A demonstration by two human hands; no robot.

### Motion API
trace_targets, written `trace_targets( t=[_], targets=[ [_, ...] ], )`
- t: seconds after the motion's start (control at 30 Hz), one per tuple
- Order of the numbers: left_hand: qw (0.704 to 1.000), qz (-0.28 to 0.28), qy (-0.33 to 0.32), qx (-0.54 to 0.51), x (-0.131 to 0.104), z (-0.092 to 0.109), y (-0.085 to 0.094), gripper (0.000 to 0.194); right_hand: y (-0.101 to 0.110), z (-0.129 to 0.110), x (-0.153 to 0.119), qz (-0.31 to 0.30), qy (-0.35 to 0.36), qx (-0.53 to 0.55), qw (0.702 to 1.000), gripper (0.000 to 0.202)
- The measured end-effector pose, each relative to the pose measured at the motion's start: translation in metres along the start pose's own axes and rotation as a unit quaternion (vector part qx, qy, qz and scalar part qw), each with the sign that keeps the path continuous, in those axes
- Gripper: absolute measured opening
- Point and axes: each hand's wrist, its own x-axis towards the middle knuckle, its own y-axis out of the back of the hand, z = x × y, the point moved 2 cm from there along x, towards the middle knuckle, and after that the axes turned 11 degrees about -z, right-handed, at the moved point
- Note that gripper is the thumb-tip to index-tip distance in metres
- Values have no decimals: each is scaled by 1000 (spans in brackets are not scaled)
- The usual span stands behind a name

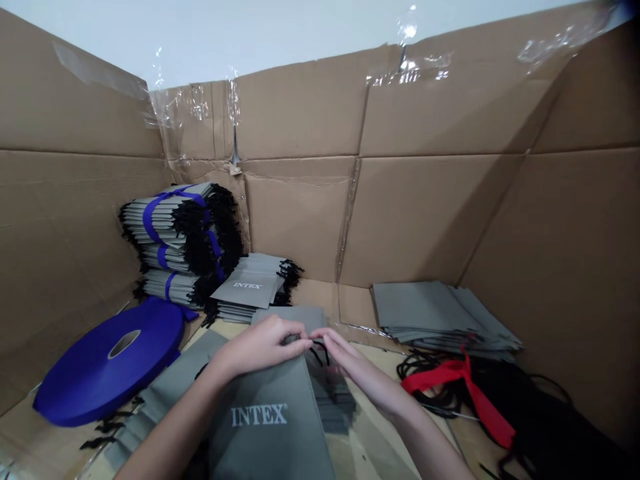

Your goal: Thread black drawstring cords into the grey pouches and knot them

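A grey pouch (270,427) printed INTEX lies in front of me, its upper end under my left hand (273,343). The left hand's thumb and fingers are pinched together at the pouch's top right corner. My right hand (340,350) meets it there, fingertips pressed together beside a short black cord (320,353). What the fingertips hold is too small to make out. More grey pouches lie behind and beneath the hands, partly hidden.
Bundles of pouches (165,220) tied with blue strap stand back left, beside an INTEX pouch pile (245,287). A blue strap roll (100,367) lies left. Grey sheets (430,310), black cords (545,407) and a red strip (480,393) lie right. Cardboard walls (300,113) surround the table.
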Motion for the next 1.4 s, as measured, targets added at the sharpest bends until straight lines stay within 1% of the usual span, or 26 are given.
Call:
trace_targets(
  t=[0.1, 0.13, 0.17, 0.2, 0.23, 0.3, 0.33, 0.4, 0.47, 0.57, 0.63, 0.67, 0.73, 0.8, 0.87, 0.93, 1.0, 1.07, 1.1, 1.2, 1.23, 1.27, 1.33, 1.37, 1.4],
  targets=[
    [1000, -6, -3, -17, -1, -3, 1, 29, -7, 5, 1, -59, -6, 96, 994, 38],
    [1000, -6, 1, -13, -1, -5, 1, 28, -7, 7, 2, -63, -4, 126, 990, 38],
    [1000, -6, 6, -7, -1, -6, 0, 28, -6, 8, 4, -53, 1, 139, 989, 37],
    [1000, -7, 12, -1, -1, -7, 0, 28, -3, 8, 5, -32, 8, 128, 991, 37],
    [1000, -10, 17, 4, -1, -8, -1, 28, 0, 8, 6, -4, 20, 89, 996, 39],
    [1000, -15, 26, 9, 0, -9, -3, 29, 6, 5, 6, 65, 49, -48, 996, 41],
    [999, -16, 31, 11, 0, -9, -3, 30, 9, 2, 5, 98, 61, -133, 984, 41],
    [999, -17, 39, 14, 1, -9, -5, 30, 12, -4, -1, 142, 72, -273, 949, 41],
    [999, -18, 42, 17, 2, -9, -7, 31, 14, -9, -7, 160, 63, -346, 922, 41],
    [999, -21, 36, 18, 3, -8, -10, 31, 18, -13, -15, 182, 74, -389, 900, 39],
    [999, -18, 29, 16, 4, -6, -11, 32, 21, -15, -18, 212, 99, -392, 890, 35],
    [999, -14, 25, 14, 4, -5, -11, 32, 22, -15, -18, 224, 107, -382, 890, 34],
    [1000, -4, 19, 11, 3, -3, -11, 33, 24, -14, -17, 239, 104, -344, 902, 35],
    [1000, 2, 20, 12, 2, -2, -11, 34, 25, -12, -15, 235, 93, -304, 918, 37],
    [999, 11, 27, 13, 3, -4, -12, 33, 26, -10, -13, 230, 88, -279, 928, 37],
    [999, 19, 25, -13, 6, -7, -14, 31, 26, -8, -12, 244, 87, -282, 924, 35],
    [997, 15, 13, -79, 11, -11, -17, 29, 28, -7, -14, 277, 93, -306, 906, 30],
    [986, 1, -4, -169, 15, -12, -20, 28, 31, -6, -16, 306, 99, -322, 890, 27],
    [977, -6, -12, -214, 16, -12, -22, 28, 32, -6, -16, 308, 99, -318, 891, 27],
    [943, -6, -26, -333, 15, -6, -25, 29, 25, -5, -13, 276, 102, -292, 910, 30],
    [929, 5, -32, -369, 13, -3, -26, 30, 19, -6, -11, 258, 115, -294, 913, 31],
    [912, 21, -36, -408, 12, 0, -26, 33, 11, -6, -10, 244, 135, -308, 910, 31],
    [878, 50, -42, -475, 10, 4, -28, 40, -7, -6, -9, 212, 197, -350, 891, 32],
    [866, 64, -40, -494, 10, 6, -29, 42, -14, -6, -10, 228, 214, -360, 879, 33],
    [863, 81, -36, -498, 11, 6, -30, 41, -20, -5, -12, 244, 214, -369, 871, 33]
  ],
)
